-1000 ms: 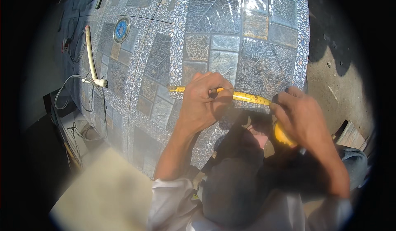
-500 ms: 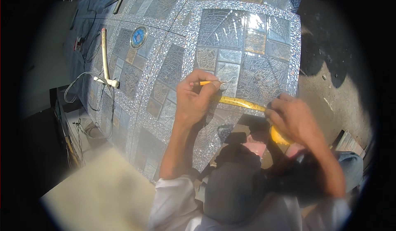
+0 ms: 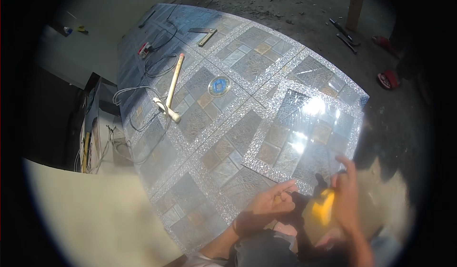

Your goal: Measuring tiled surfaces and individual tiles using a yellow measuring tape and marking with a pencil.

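My left hand [image 3: 272, 204] is closed near the front edge of the tile, index finger stretched along it. A small yellow bit of the pencil [image 3: 277, 200] shows between its fingers; the rest is hidden. My right hand [image 3: 347, 198], blurred, is beside the tile's near right corner, its index finger raised. Against its palm sits the yellow tape measure [image 3: 323, 207], also blurred, and no drawn-out blade can be made out. The stone-patterned tile [image 3: 273, 174], with a pebble-like border, lies over other tiles and shines in the sun.
On the patterned surface lie a white-handled hammer [image 3: 173, 83], a blue-centred cutting disc [image 3: 219, 86], a square [image 3: 206, 37] and a grey cable [image 3: 138, 89]. Long-handled tools [image 3: 343, 33] rest on the floor at the far right, near a person's red shoe [image 3: 388, 80].
The view has swung, bringing more of the far floor in. Both hands have come down toward the tile's near edge. The yellow blade no longer shows stretched between them.
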`<state>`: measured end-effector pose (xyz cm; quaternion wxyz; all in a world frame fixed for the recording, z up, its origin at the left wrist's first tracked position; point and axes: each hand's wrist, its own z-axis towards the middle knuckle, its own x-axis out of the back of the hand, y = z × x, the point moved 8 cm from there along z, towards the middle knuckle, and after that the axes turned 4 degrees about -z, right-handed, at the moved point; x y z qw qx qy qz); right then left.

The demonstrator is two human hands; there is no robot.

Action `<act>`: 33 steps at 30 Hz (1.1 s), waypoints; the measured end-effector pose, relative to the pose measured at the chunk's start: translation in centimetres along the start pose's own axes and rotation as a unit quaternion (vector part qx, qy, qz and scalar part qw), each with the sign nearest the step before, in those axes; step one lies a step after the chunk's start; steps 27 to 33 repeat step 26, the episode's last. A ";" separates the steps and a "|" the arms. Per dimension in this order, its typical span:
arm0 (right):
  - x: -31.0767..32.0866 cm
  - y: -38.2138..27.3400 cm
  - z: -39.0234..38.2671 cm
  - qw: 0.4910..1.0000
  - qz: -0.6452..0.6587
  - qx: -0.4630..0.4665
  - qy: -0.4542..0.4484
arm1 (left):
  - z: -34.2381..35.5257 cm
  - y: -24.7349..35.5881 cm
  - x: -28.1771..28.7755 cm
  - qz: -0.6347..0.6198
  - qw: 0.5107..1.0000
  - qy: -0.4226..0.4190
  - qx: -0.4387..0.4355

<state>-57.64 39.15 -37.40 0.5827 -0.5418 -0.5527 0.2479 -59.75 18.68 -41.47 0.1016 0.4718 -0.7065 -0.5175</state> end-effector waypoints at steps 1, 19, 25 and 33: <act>-0.1 -0.3 0.0 0.999 0.028 0.000 0.032 | 0.0 -1.2 -2.1 -0.044 0.996 -0.069 0.046; 7.2 1.8 -2.8 0.992 0.060 -0.064 -0.095 | 1.0 16.4 16.2 0.403 0.790 0.420 -0.193; 11.1 2.0 -6.6 0.960 0.213 -0.181 -0.018 | 1.4 12.8 19.4 0.401 0.762 0.496 -0.118; 11.4 2.4 -7.0 0.946 0.253 -0.200 -0.024 | 2.6 10.4 21.2 0.428 0.742 0.508 -0.092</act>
